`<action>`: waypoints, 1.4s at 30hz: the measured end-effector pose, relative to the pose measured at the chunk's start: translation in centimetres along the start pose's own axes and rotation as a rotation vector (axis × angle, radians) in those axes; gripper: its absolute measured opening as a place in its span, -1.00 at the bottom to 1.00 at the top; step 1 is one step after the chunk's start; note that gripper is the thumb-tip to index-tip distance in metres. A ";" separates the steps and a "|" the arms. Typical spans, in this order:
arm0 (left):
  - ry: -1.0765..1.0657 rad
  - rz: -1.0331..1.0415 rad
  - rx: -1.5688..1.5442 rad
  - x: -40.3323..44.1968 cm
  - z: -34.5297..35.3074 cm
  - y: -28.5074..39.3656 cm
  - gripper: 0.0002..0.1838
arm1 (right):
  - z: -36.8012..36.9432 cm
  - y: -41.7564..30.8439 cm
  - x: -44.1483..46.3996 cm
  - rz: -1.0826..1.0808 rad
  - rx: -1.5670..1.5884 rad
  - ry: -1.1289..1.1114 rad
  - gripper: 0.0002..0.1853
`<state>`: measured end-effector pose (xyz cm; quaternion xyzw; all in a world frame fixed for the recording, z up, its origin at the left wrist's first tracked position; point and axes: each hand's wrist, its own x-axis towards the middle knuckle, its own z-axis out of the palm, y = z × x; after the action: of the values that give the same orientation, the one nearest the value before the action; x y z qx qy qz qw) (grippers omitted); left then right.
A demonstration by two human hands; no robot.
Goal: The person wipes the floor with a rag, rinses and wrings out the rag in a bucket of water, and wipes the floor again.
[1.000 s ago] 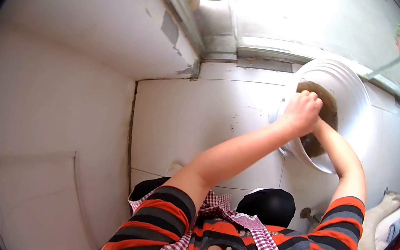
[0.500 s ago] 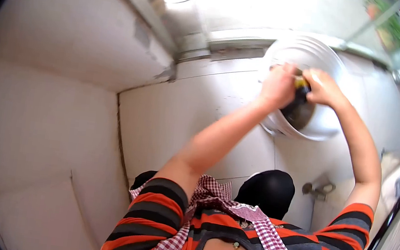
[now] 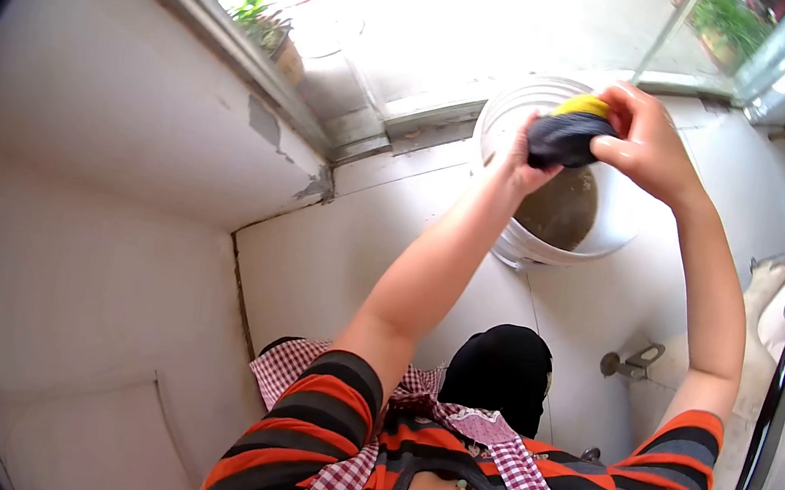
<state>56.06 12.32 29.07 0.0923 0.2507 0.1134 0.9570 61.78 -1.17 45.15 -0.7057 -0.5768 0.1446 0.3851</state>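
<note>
The left hand (image 3: 525,169) clasps a crumpled dark-grey cloth (image 3: 568,139), yellow along its far edge, above a round white plastic bucket (image 3: 618,220) of murky water (image 3: 560,213); the right hand (image 3: 653,150) grips the cloth's right end. White floor tiles (image 3: 363,241) flank the rim (image 3: 550,256).

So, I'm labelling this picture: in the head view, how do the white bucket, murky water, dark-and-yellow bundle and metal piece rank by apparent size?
1. White bucket, clearly largest
2. Murky water and dark-and-yellow bundle: too alike to rank; the bundle seems nearer the camera
3. Metal piece, smallest
</note>
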 end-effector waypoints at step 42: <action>-0.216 -0.178 0.242 -5.9 1.6 -0.6 -0.56 | 7.8 13.9 -2.2 0.396 1.314 0.275 -0.22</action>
<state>51.96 9.97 33.05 0.1958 0.1653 -0.0131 0.9665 65.82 -0.79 29.59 -0.4306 -0.1766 0.4403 0.7679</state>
